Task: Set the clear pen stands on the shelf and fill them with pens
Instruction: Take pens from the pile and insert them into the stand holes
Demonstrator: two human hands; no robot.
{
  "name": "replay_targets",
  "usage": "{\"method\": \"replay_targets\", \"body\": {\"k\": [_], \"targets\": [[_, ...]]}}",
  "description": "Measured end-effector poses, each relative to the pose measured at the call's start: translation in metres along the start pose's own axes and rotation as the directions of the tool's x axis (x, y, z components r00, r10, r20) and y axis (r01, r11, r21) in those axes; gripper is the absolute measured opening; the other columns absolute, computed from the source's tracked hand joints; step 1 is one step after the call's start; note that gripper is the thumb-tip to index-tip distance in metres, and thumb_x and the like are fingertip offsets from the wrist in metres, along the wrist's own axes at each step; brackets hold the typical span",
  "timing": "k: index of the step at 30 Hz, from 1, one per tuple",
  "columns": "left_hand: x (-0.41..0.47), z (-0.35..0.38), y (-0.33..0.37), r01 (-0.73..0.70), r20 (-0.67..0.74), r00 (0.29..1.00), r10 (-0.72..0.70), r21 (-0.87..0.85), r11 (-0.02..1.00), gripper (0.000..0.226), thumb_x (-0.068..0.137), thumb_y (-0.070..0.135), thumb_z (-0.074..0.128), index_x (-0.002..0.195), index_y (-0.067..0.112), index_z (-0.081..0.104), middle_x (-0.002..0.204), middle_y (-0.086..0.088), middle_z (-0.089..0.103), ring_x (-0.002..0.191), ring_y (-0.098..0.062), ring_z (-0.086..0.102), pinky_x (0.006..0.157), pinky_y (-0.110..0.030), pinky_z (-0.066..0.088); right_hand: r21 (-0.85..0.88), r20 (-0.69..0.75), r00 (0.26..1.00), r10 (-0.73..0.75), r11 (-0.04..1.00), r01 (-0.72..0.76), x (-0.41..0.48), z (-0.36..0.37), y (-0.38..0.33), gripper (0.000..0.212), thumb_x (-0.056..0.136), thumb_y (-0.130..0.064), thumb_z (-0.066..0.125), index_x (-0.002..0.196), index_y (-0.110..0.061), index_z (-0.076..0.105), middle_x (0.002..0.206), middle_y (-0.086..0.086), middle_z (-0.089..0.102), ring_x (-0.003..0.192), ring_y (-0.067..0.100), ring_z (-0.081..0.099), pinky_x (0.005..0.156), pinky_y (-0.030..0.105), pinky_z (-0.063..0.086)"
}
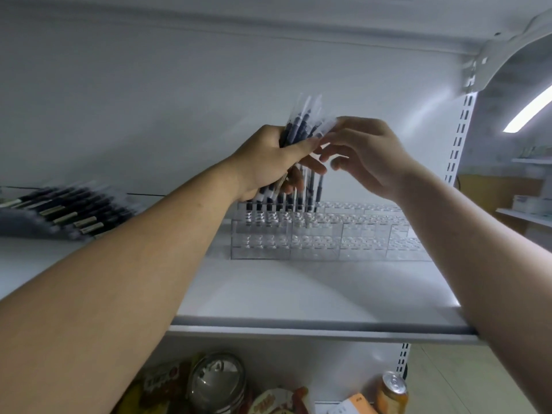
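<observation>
Clear stepped pen stands [343, 237] sit in a row at the back of the white shelf [298, 294]. Several dark pens [280, 201] stand in the back holes of the left stand. My left hand [268, 162] grips a bundle of dark pens with clear caps [304, 121] above that stand. My right hand [367, 150] is just right of the bundle, and its fingertips pinch the top of one pen in it.
A pile of loose dark pens [62, 210] lies on the shelf at the left. A slotted upright [458, 135] bounds the shelf on the right. Below the shelf edge sit a metal pot lid [215, 380], snack packets [268, 404] and an orange can [392, 392].
</observation>
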State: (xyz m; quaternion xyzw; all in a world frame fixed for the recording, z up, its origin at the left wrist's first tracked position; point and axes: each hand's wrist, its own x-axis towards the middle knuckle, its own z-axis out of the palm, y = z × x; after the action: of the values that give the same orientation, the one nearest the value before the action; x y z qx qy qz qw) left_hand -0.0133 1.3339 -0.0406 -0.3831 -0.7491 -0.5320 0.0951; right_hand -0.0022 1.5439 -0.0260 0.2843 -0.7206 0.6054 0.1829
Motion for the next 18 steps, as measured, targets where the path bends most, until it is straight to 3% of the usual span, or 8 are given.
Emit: {"method": "replay_targets", "body": {"k": [2,6,8,13,16,18], "targets": [[0.000,0.000,0.002,0.005,-0.003,1.000,-0.006,-0.017,1.000,0.030,0.111,0.030,0.054,0.126,0.007,0.064,0.103,-0.009,0.081,0.063,-0.022,0.072,0.053,-0.029,0.057,0.033,0.037,0.999,-0.019,0.999,0.018,0.000,0.001,0.003,0.009,0.099,-0.003,0.065,0.099,0.004,0.070,0.093,0.020,0.067,0.081,0.028,0.065,0.068,0.033,0.048],[-0.002,0.003,0.005,0.029,0.044,0.999,-0.027,-0.027,0.999,0.030,0.112,0.031,0.052,0.131,0.010,0.062,0.107,-0.007,0.081,0.076,-0.030,0.079,0.058,-0.031,0.061,-0.036,-0.015,0.999,-0.051,0.998,0.050,0.002,0.005,0.011,0.034,0.097,-0.023,0.074,0.106,0.010,0.071,0.095,0.021,0.070,0.082,0.028,0.066,0.068,0.034,0.050],[-0.002,0.004,0.005,0.039,0.059,0.998,-0.037,-0.023,0.999,0.029,0.112,0.030,0.051,0.132,0.011,0.061,0.108,-0.007,0.081,0.078,-0.031,0.079,0.059,-0.032,0.061,-0.061,-0.049,0.998,-0.043,0.997,0.040,0.001,0.005,0.011,0.031,0.097,-0.025,0.074,0.103,0.006,0.074,0.094,0.019,0.073,0.084,0.027,0.068,0.069,0.033,0.051],[0.000,0.003,0.002,0.045,0.026,0.999,-0.046,0.028,0.999,0.027,0.112,0.026,0.053,0.132,0.010,0.060,0.102,-0.007,0.081,0.061,-0.022,0.070,0.049,-0.030,0.054,0.014,-0.135,0.991,-0.007,1.000,0.009,-0.001,0.005,0.006,0.025,0.102,-0.024,0.066,0.101,0.000,0.072,0.095,0.017,0.078,0.092,0.029,0.077,0.070,0.032,0.053],[0.002,0.000,-0.002,0.058,-0.022,0.998,-0.057,0.042,0.997,0.021,0.111,0.024,0.056,0.120,0.007,0.064,0.096,-0.009,0.080,0.051,-0.016,0.057,0.043,-0.027,0.043,0.160,-0.310,0.951,-0.012,0.985,0.065,0.005,-0.003,0.002,0.023,0.108,-0.021,0.056,0.097,-0.003,0.065,0.085,0.011,0.076,0.078,0.027,0.076,0.061,0.029,0.053],[0.003,-0.002,-0.004,0.056,-0.043,0.998,-0.054,0.044,0.997,0.022,0.110,0.026,0.057,0.116,0.006,0.064,0.088,-0.009,0.076,0.048,-0.012,0.048,0.043,-0.027,0.038,0.138,-0.431,0.901,-0.046,0.984,0.116,0.010,-0.012,0.001,0.023,0.109,-0.020,0.054,0.093,-0.007,0.063,0.075,0.006,0.073,0.068,0.024,0.072,0.055,0.028,0.049]]}}
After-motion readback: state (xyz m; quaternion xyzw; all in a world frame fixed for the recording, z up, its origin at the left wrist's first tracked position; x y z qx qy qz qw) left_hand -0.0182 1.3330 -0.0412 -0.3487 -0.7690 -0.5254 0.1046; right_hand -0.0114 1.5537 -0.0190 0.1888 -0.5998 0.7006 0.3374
